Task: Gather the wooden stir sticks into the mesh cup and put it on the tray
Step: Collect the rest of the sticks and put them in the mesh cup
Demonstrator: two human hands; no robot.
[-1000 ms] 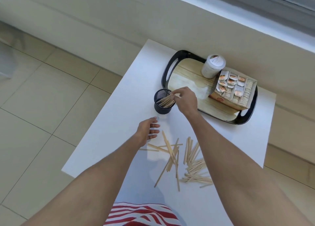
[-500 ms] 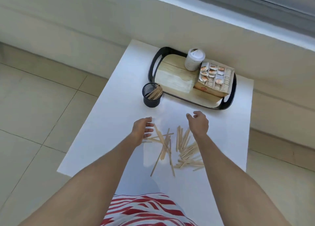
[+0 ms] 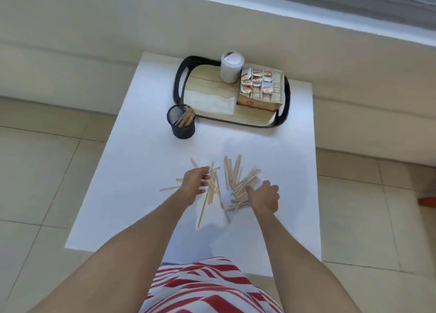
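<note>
Tray (image 3: 177, 86) – jar (image 3: 231, 67), sachet box (image 3: 260, 89); cup (image 3: 181, 121) beside.

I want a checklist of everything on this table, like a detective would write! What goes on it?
Surface: white table, smooth.
Job's things: black mesh cup upright, some sticks inside, standing on the table beside the tray, not on it; loose wooden stir sticks scattered near the front.
Clutter: white lidded jar and cardboard box of sachets on the tray.
Grippers: left hand and right hand both down on the stick pile; grip unclear.
Cables: nothing seen.
Surroundings: tiled floor, pale wall behind, red-and-white striped clothing.
</note>
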